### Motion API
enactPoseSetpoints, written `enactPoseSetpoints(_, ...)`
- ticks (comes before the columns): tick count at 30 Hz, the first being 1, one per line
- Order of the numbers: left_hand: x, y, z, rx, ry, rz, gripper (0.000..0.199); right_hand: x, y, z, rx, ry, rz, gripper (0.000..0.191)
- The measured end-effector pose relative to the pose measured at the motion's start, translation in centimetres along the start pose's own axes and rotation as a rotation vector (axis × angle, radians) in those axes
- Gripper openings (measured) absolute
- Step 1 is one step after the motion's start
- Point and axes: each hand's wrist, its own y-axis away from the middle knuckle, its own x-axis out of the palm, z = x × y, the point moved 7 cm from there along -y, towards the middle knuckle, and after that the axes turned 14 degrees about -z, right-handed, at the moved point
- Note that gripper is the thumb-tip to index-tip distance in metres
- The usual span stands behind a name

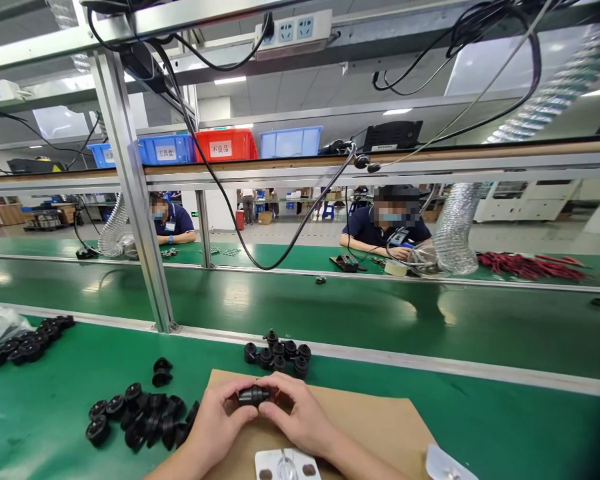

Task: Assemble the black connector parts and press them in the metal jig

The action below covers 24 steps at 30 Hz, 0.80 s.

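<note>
Between my two hands, above a sheet of brown cardboard (380, 427), is a black cylindrical plastic part (253, 396). My left hand (225, 420) closes its thumb and fingers on the part's left end. On the other end, my right hand (295, 410) grips with thumb and fingers, hiding some of it. A white plate with oval holes (287, 463) lies just below my hands. Left of the cardboard sits a pile of black round parts (145, 417), with two more pieces (162, 372) above it. Several black capped parts (280, 353) stand beyond my hands.
More black parts (30, 343) lie at far left beside a clear plastic bag (0, 323). A white piece (447, 463) is at lower right. An aluminium post (133, 193) rises from the bench edge; a black cable (240, 243) hangs ahead. Two co-workers sit across the green conveyor belt (280, 300).
</note>
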Motion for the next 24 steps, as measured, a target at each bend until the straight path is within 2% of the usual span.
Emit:
enactPoseSetpoints(4,-0.1,-0.1,-1.5,0.080,-0.059,0.005,0.037,0.2,0.2,0.0,0.043,0.015,0.009,0.030)
enactPoseSetpoints(8,0.0,0.0,-1.5,0.069,-0.049,0.023,0.037,0.5,0.3,-0.1,0.065,-0.012,0.039,0.034)
enactPoseSetpoints(12,0.0,0.1,-0.2,0.032,-0.045,0.012,0.036,0.7,0.3,-0.7,0.070,0.102,0.041,0.023)
enactPoseSetpoints(15,0.1,0.1,1.2,-0.035,0.054,0.027,0.036,0.6,0.1,-0.8,0.018,0.190,0.018,0.044)
enactPoseSetpoints(16,0.2,0.0,1.5,-0.046,0.101,0.044,0.036,0.6,0.0,-0.8,0.010,0.183,0.007,0.047)
enactPoseSetpoints(18,0.2,-0.4,2.2,-0.057,0.178,0.055,0.035,0.6,-0.1,-1.2,0.019,0.115,-0.014,0.040)
enactPoseSetpoints(20,0.0,-1.0,2.9,-0.066,0.221,0.046,0.041,0.8,-0.4,-1.7,0.025,0.030,-0.018,0.030)
enactPoseSetpoints(24,0.0,-2.0,3.3,-0.073,0.249,0.082,0.066,1.9,-1.0,-2.2,-0.064,-0.037,0.032,0.049)
